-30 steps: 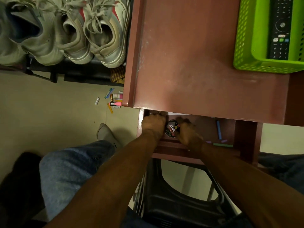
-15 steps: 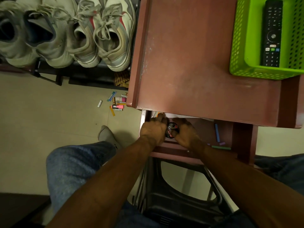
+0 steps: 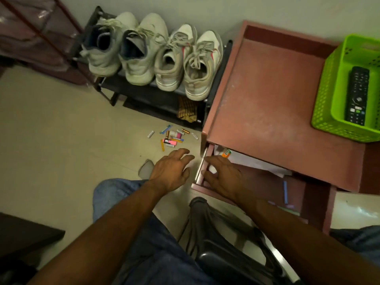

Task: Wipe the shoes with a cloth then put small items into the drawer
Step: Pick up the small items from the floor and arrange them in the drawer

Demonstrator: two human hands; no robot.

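Note:
Several pale shoes (image 3: 158, 56) stand in a row on a dark rack (image 3: 144, 95). A heap of small items (image 3: 171, 137), batteries, chalk sticks and an eraser, lies on the floor in front of the rack. The brown table's drawer (image 3: 263, 184) is pulled out, with papers, an orange item (image 3: 225, 154) and a blue stick (image 3: 285, 191) inside. My left hand (image 3: 171, 170) hovers over the floor just left of the drawer, fingers spread, holding nothing. My right hand (image 3: 223, 175) is over the drawer's left end, fingers loosely bent and empty.
A green basket (image 3: 329, 103) with a black remote (image 3: 356, 95) stands on the brown table (image 3: 263, 95) at the right. A folded patterned cloth (image 3: 187, 111) lies on the rack's lower shelf. A dark stool (image 3: 224, 243) is under me; my socked foot (image 3: 146, 168) rests on the floor.
Both hands have let go of the round tin in the drawer. The left hand has moved left out of the drawer over the floor. The view tilted up.

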